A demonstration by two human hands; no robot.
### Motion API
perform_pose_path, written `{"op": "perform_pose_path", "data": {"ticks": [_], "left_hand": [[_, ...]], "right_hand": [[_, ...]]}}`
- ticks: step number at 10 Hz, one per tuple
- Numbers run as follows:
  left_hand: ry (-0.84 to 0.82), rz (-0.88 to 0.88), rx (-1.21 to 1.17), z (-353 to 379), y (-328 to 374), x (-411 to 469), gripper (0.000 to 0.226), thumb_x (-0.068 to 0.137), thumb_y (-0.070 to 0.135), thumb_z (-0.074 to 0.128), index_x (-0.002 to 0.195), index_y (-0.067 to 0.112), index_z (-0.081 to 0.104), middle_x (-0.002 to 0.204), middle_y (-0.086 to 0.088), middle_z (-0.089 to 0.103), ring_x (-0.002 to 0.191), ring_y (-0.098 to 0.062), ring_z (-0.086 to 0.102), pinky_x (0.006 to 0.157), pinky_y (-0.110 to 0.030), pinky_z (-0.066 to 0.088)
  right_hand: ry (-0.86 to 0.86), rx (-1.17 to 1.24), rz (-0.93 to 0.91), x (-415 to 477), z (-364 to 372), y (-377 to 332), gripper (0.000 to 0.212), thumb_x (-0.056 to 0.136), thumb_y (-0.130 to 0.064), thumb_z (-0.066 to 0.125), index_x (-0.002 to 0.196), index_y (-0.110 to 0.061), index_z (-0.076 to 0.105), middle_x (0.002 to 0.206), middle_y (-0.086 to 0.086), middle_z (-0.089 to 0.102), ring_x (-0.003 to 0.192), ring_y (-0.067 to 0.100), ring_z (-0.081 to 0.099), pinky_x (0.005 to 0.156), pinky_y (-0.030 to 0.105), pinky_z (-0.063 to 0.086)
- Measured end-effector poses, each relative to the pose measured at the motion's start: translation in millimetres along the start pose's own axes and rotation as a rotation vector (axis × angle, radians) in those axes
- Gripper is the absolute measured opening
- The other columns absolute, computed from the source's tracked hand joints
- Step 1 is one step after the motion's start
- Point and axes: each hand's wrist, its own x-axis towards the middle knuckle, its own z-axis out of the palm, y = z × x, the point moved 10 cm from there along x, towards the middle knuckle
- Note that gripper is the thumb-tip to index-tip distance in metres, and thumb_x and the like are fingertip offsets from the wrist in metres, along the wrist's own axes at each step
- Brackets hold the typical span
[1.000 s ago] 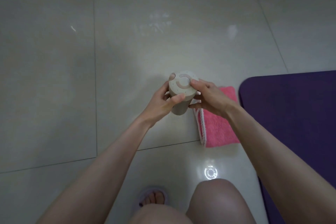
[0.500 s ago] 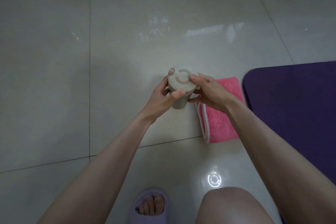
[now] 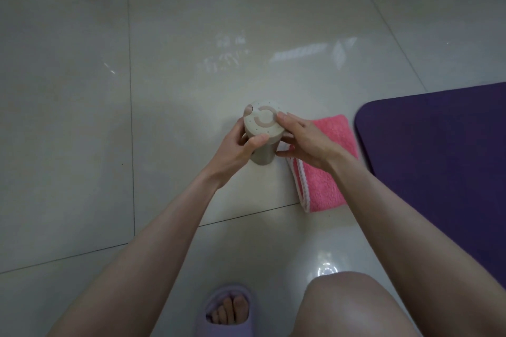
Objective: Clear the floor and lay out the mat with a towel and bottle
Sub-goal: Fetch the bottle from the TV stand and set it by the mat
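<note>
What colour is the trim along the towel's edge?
White, against the pink towel; clearest in the head view.

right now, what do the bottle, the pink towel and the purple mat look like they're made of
Bottle: likely matte beige plastic, maybe coated metal; dull surface, moulded pink ring on the lid.
Towel: soft terry or fleece cloth; fuzzy pink pile, white edging.
Mat: probably foam or rubber; flat matte purple, no glare unlike the glossy floor.
</note>
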Motion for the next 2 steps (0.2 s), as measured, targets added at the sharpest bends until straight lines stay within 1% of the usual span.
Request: {"op": "perform_pose_path", "data": {"ticks": [1,2], "left_hand": [[0.012,-0.042,-0.042,-2,5,-8,0.076,0.067,0.043,0.066,0.137,0.033,0.040,0.132,0.013,0.052,0.120,-0.002,0.051,0.090,-0.024,0.048],[0.033,-0.124,-0.001,-5,24,-27,0.085,0.065,0.050,0.067,0.141,0.035,0.032,0.136,0.014,0.049,0.121,-0.003,0.049,0.094,-0.034,0.045]], "right_hand": [[0.043,-0.016,0.031,-7,-4,-2,0.072,0.073,-0.067,0.062,0.134,-0.031,0.052,0.139,-0.004,0.052,0.128,0.019,0.049,0.095,0.041,0.049],[0.110,-0.002,0.071,-36,-11,-12,0.064,0.086,-0.061,0.053,0.142,-0.032,0.042,0.150,-0.005,0.041,0.129,0.022,0.046,0.101,0.046,0.045]]}}
